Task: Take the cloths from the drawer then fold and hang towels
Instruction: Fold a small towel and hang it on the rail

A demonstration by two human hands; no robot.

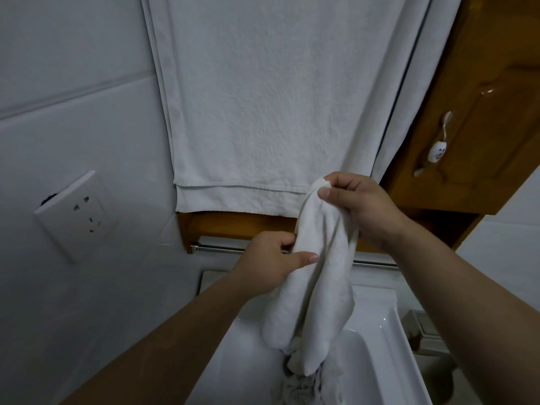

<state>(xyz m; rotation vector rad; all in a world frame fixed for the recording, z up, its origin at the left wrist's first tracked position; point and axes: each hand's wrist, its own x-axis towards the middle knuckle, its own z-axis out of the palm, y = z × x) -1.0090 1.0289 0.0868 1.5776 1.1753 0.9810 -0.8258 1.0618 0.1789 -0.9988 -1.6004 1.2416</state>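
A small white towel hangs bunched in long folds above the sink. My right hand pinches its top corner between thumb and fingers. Lower down, my left hand grips the towel's left edge, thumb across the front. The towel's bottom end trails into the basin, where more crumpled white cloth lies. Behind my hands a large white towel hangs flat on the wall, doubled over. Beneath it runs a chrome towel bar, partly hidden by my hands and the small towel.
A white ceramic sink sits below. At the right is a wooden cabinet with a porcelain-tipped handle. A wall socket is mounted on the white tiles at the left. A metal tap stands at the sink's right.
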